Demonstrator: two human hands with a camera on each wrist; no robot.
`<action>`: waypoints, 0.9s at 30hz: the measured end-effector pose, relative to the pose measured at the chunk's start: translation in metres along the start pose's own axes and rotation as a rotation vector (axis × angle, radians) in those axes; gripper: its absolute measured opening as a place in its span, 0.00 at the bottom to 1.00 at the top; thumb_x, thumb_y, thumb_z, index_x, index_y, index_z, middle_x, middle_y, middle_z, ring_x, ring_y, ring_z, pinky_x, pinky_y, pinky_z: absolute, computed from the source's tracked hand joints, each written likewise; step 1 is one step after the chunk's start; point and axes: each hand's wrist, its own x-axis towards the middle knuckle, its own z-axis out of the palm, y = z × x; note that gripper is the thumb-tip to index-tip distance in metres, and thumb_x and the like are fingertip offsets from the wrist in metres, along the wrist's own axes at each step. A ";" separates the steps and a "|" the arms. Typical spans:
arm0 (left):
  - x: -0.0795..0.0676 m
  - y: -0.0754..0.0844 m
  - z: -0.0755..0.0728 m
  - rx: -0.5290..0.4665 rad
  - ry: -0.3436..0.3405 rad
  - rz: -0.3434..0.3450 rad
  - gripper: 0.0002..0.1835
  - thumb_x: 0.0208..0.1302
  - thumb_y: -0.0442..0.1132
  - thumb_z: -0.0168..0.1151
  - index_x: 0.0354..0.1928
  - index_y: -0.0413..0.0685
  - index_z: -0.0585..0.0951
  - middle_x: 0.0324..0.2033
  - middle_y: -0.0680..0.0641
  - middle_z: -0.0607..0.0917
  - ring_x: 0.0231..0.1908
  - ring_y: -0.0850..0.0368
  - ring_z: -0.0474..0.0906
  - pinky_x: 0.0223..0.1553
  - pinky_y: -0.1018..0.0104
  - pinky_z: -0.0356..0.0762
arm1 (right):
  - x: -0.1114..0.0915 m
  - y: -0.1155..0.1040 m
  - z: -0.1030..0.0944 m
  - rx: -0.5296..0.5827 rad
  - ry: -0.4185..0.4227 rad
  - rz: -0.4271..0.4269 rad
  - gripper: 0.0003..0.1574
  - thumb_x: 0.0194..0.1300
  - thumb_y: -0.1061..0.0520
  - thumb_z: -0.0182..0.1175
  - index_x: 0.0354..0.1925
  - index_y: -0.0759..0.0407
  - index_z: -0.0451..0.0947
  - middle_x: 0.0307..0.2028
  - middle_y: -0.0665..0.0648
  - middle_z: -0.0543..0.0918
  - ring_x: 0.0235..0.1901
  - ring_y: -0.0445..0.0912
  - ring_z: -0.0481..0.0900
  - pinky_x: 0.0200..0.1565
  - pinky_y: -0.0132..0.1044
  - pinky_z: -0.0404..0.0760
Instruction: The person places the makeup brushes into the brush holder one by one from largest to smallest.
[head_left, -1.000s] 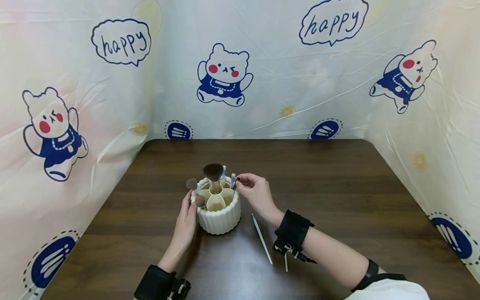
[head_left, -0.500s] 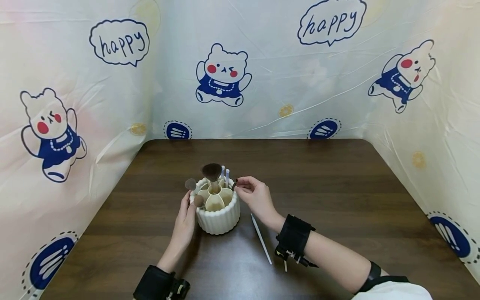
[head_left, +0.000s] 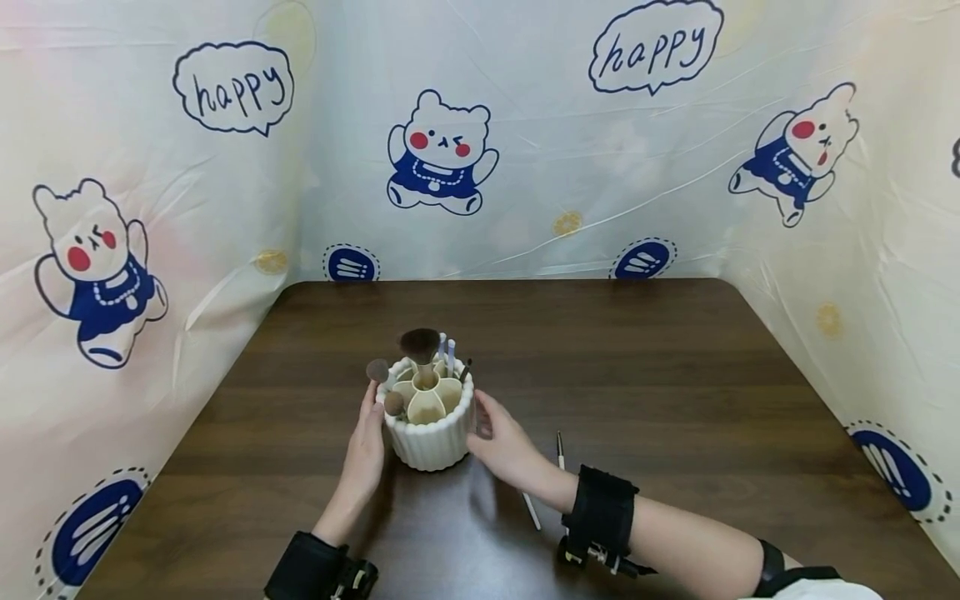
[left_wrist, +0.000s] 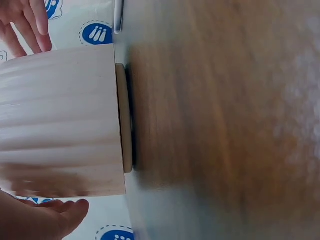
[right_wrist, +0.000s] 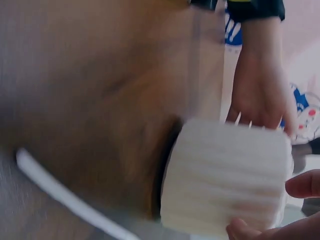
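Note:
A white ribbed makeup brush holder (head_left: pixel 431 446) with petal-shaped compartments stands upright on the table. A large fluffy makeup brush (head_left: pixel 419 343) rises from its middle, and smaller brushes stand around it. A thin dark-tipped brush (head_left: pixel 466 370) leans in a right-hand compartment. My left hand (head_left: pixel 364 446) holds the holder's left side, its thumb and fingers apart along the wall. At the right side is my right hand (head_left: pixel 506 442), empty, thumb and fingers spread beside the wall; whether they press on it I cannot tell. In the right wrist view both hands flank the holder (right_wrist: pixel 225 175).
On the brown table (head_left: pixel 637 358), a pale slim stick (head_left: pixel 531 511) lies partly beneath my right forearm. Close by lies a slim brush with a dark tip (head_left: pixel 560 450), also partly covered. A patterned curtain (head_left: pixel 555 150) surrounds the table's back and sides.
My right hand has let go of the thin dark-tipped brush in the right compartment and moved down beside the holder's wall. My left hand stays at the holder. The view has shifted slightly.

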 end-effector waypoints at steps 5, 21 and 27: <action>0.000 0.000 0.000 0.012 -0.002 -0.010 0.30 0.77 0.47 0.23 0.75 0.42 0.44 0.75 0.37 0.46 0.74 0.38 0.42 0.73 0.43 0.43 | -0.006 -0.003 0.006 0.022 -0.077 0.023 0.51 0.57 0.67 0.51 0.74 0.69 0.39 0.72 0.72 0.51 0.71 0.62 0.56 0.69 0.55 0.60; -0.004 0.002 0.000 -0.131 0.041 -0.046 0.30 0.76 0.46 0.35 0.74 0.40 0.48 0.72 0.33 0.54 0.73 0.38 0.49 0.71 0.44 0.51 | 0.017 -0.003 -0.010 -0.054 -0.062 -0.028 0.42 0.58 0.72 0.44 0.71 0.73 0.48 0.68 0.73 0.61 0.68 0.63 0.62 0.65 0.55 0.66; -0.002 0.002 -0.002 -0.077 0.005 -0.072 0.32 0.77 0.49 0.33 0.76 0.45 0.43 0.75 0.36 0.48 0.74 0.41 0.43 0.73 0.45 0.45 | 0.020 -0.002 -0.025 -0.111 -0.008 -0.001 0.35 0.61 0.73 0.41 0.68 0.70 0.60 0.65 0.70 0.68 0.66 0.60 0.66 0.60 0.53 0.71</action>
